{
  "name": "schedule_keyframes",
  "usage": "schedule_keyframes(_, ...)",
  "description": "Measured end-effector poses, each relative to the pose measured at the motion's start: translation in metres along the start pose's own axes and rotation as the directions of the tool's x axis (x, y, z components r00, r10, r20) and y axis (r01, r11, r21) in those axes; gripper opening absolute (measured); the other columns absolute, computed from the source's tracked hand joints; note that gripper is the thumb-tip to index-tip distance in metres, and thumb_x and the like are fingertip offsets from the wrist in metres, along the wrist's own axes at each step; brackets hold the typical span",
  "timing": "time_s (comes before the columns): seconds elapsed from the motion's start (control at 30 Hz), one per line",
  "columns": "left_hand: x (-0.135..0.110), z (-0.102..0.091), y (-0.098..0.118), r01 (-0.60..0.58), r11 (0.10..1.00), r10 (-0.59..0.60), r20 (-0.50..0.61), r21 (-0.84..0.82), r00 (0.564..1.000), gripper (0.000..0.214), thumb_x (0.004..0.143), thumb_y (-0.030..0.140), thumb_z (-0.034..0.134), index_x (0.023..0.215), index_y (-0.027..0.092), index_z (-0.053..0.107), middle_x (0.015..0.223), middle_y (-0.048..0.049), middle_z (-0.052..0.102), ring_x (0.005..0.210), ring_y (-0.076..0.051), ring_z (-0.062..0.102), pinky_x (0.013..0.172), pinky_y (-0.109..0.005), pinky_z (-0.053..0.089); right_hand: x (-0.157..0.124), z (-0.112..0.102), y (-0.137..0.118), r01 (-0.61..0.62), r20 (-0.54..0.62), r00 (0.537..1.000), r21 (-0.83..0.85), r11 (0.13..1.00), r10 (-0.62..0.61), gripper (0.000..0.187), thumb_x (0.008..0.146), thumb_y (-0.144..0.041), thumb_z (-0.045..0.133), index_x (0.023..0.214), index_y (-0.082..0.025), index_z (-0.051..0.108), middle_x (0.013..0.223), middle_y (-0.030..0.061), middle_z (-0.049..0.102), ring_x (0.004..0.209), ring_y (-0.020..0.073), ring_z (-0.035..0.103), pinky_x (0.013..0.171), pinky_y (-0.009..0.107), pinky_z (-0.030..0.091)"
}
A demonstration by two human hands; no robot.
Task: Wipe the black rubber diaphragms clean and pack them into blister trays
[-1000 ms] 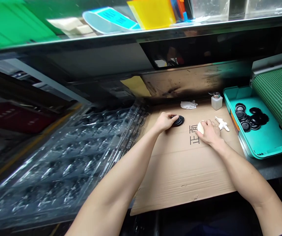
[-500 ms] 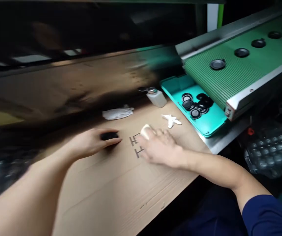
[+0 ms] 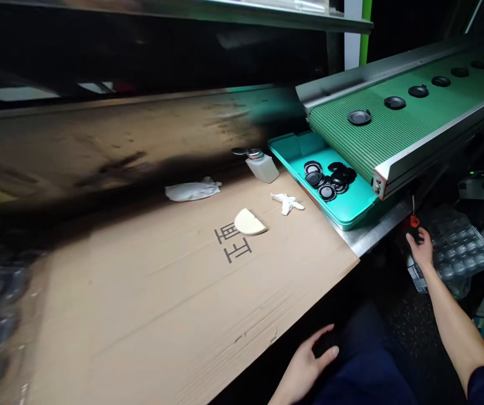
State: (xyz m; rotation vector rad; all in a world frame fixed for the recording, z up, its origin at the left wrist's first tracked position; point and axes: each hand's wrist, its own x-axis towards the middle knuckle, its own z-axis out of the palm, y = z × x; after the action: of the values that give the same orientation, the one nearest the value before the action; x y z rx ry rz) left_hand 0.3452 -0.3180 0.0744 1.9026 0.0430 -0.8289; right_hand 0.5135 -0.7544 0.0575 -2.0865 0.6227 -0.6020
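Below the cardboard's front edge, my left hand [image 3: 307,363] curves its thumb and forefinger around a black round part [image 3: 328,341], which barely shows against the dark clothing. Far to the right, my right hand [image 3: 422,247] has its thumb and fingers around the dark body of a red-topped tool [image 3: 414,221] with a thin upright metal stem. A cream half-round sponge [image 3: 249,223] lies on the cardboard [image 3: 153,298], partly over printed black characters.
A teal tray [image 3: 347,216] holds several black round parts [image 3: 327,192]. More ride the green conveyor [image 3: 393,132]. A white bottle [image 3: 262,167], a white cloth [image 3: 193,190] and a crumpled white scrap [image 3: 287,203] lie behind the sponge. Clear plastic trays [image 3: 461,247] sit at right.
My right hand has let go of the sponge and moved right to the red-topped tool. My left hand has come back off the cardboard toward my body. Parts on the conveyor have advanced.
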Motion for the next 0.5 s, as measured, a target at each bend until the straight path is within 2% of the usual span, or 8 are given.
schedule_keyframes(0.03, 0.016, 0.008, -0.009, 0.053, 0.997, -0.051, -0.032, 0.054, 0.998, 0.079, 0.076, 0.068, 0.067, 0.141, 0.023, 0.068, 0.151, -0.0128, 0.060, 0.147, -0.037, 0.048, 0.127, -0.047, 0.030, 0.012, 0.010, 0.000, -0.016, 0.000, 1.000, 0.047, 0.999, 0.016, 0.080, 0.073, -0.068, 0.070, 0.129, -0.012, 0.063, 0.128, 0.0215, 0.068, 0.118, 0.0292, 0.064, 0.097, 0.042, 0.054)
schedule_keyframes(0.1, 0.039, 0.016, -0.024, 0.095, 0.987, -0.094, -0.008, 0.131, 0.996, 0.083, 0.078, 0.063, 0.066, 0.145, 0.014, 0.062, 0.154, -0.0172, 0.055, 0.148, -0.036, 0.046, 0.126, -0.043, 0.029, 0.031, 0.027, -0.008, -0.022, 0.017, 1.000, 0.109, 0.994, 0.020, 0.074, 0.074, -0.069, 0.068, 0.120, -0.010, 0.068, 0.115, 0.0190, 0.074, 0.108, 0.0274, 0.069, 0.093, 0.038, 0.056)
schedule_keyframes(0.2, 0.051, 0.023, -0.042, 0.084, 0.980, -0.105, 0.111, 0.183, 0.988, 0.076, 0.078, 0.057, 0.070, 0.141, 0.016, 0.065, 0.150, -0.0156, 0.060, 0.141, -0.035, 0.053, 0.121, -0.039, 0.036, 0.040, 0.033, -0.025, 0.013, 0.012, 1.000, 0.121, 0.993, -0.015, 0.064, 0.076, -0.067, 0.066, 0.106, -0.011, 0.074, 0.100, 0.0156, 0.078, 0.099, 0.0272, 0.072, 0.092, 0.039, 0.056)
schedule_keyframes(0.27, 0.052, 0.026, -0.051, 0.083, 0.976, -0.112, 0.136, 0.203, 0.984, 0.074, 0.073, 0.054, 0.077, 0.137, 0.019, 0.068, 0.145, -0.0137, 0.064, 0.136, -0.035, 0.058, 0.116, -0.039, 0.041, 0.032, 0.023, -0.034, 0.033, -0.076, 0.997, 0.110, 0.993, -0.025, 0.061, 0.078, -0.067, 0.067, 0.101, -0.011, 0.075, 0.097, 0.0158, 0.078, 0.098, 0.0292, 0.072, 0.094, 0.042, 0.056)
schedule_keyframes(0.37, 0.055, 0.026, -0.057, 0.159, 0.970, -0.189, 0.160, 0.184, 0.969, 0.081, 0.060, 0.045, 0.087, 0.135, 0.022, 0.068, 0.128, -0.0128, 0.074, 0.118, -0.036, 0.068, 0.101, -0.041, 0.051, -0.005, -0.008, -0.047, 0.116, -0.324, 0.943, 0.116, 0.986, -0.073, 0.058, 0.083, -0.065, 0.068, 0.101, -0.010, 0.075, 0.100, 0.0171, 0.077, 0.096, 0.0314, 0.073, 0.093, 0.046, 0.057)
schedule_keyframes(0.4, 0.057, 0.023, -0.056, 0.183, 0.970, -0.210, 0.175, 0.157, 0.962, 0.082, 0.057, 0.041, 0.089, 0.135, 0.023, 0.068, 0.119, -0.0117, 0.076, 0.110, -0.036, 0.070, 0.095, -0.041, 0.053, -0.025, -0.020, -0.052, 0.165, -0.364, 0.925, 0.127, 0.978, -0.109, 0.056, 0.084, -0.062, 0.070, 0.104, -0.010, 0.074, 0.103, 0.0169, 0.077, 0.096, 0.0312, 0.074, 0.092, 0.046, 0.058)
schedule_keyframes(0.47, 0.058, 0.016, -0.053, 0.190, 0.981, -0.195, 0.170, 0.048, 0.966, 0.075, 0.055, 0.037, 0.091, 0.126, 0.022, 0.073, 0.101, -0.0095, 0.079, 0.096, -0.035, 0.073, 0.087, -0.042, 0.055, -0.073, -0.046, -0.065, 0.244, -0.288, 0.937, 0.137, 0.960, -0.197, 0.053, 0.085, -0.054, 0.075, 0.117, -0.012, 0.071, 0.108, 0.0152, 0.076, 0.095, 0.0288, 0.074, 0.088, 0.044, 0.059)
schedule_keyframes(0.5, 0.059, 0.012, -0.051, 0.150, 0.988, -0.144, 0.125, -0.040, 0.982, 0.067, 0.055, 0.037, 0.091, 0.118, 0.019, 0.076, 0.095, -0.0092, 0.079, 0.091, -0.034, 0.073, 0.084, -0.042, 0.056, -0.099, -0.057, -0.073, 0.265, -0.147, 0.958, 0.132, 0.955, -0.245, 0.049, 0.086, -0.051, 0.076, 0.117, -0.013, 0.069, 0.108, 0.0139, 0.075, 0.091, 0.0270, 0.074, 0.084, 0.041, 0.061)
